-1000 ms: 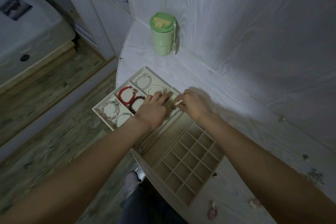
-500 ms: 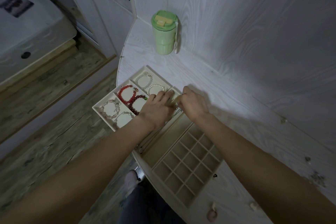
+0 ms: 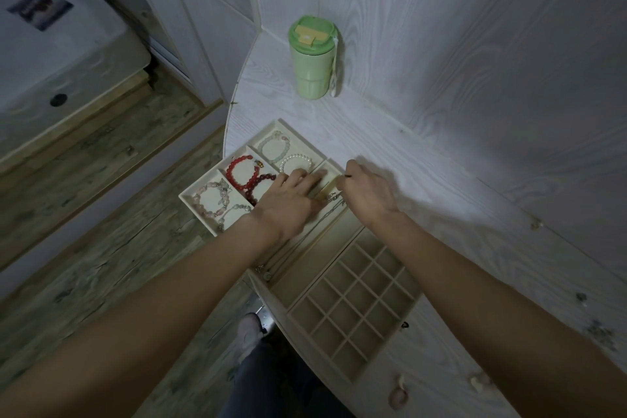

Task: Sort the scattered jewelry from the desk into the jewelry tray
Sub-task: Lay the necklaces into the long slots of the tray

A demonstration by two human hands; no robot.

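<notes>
Jewelry tray (image 3: pixel 354 378), a beige flocked organiser with square bracelet cells, long slots and a grid of small cells, lies on the pale wood-grain bench (image 3: pixel 424 180), and both hands meet over its far end. To the left of the left hand (image 3: pixel 288 202) the square cells hold a bright red bead bracelet (image 3: pixel 241 172), a dark red bead bracelet (image 3: pixel 259 185) partly under that hand's fingers, a white pearl bracelet (image 3: pixel 296 159), a pale green bead bracelet (image 3: pixel 274 146) and a pink stone bracelet (image 3: pixel 208 200). The left hand lies palm down with its fingers stretched flat over a long slot, holding nothing that can be seen. The right hand (image 3: pixel 368 192) is curled, thumb and forefinger pinched on a small dark bit of jewelry (image 3: pixel 347 175); what it is cannot be told. Between the two hands a thin silver chain (image 3: pixel 334 198) lies in the long slot and runs back under the left wrist. Beyond both hands a light green lidded tumbler (image 3: pixel 310 58) stands upright in the corner. Near the right forearm, beside the grid, small pieces lie loose on the bench: a tiny dark one (image 3: pixel 404 325), a pinkish one (image 3: pixel 397 395) and a pale one (image 3: pixel 478 382).
</notes>
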